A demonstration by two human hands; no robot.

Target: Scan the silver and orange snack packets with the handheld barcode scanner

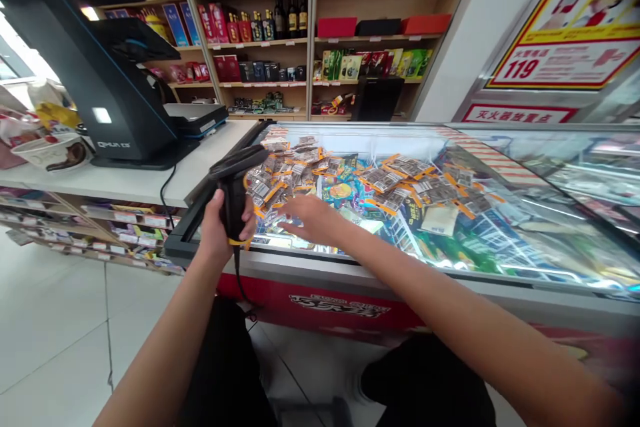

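My left hand is wrapped round the grip of a black barcode scanner with yellow trim. The scanner is upright at the freezer's left front corner, its cord hanging down. My right hand reaches over the chest freezer, fingers stretched out and apart, with nothing visible in them. Just beyond it are several small flat packets with orange edges and printed barcodes, spread over the freezer's glass top. Whether the right fingertips touch a packet I cannot tell. Colourful frozen goods show beneath the glass.
To the left stands a white counter with a black checkout terminal and a paper bowl. Shelves of boxes and bottles line the back wall. The freezer's dark frame runs along the front.
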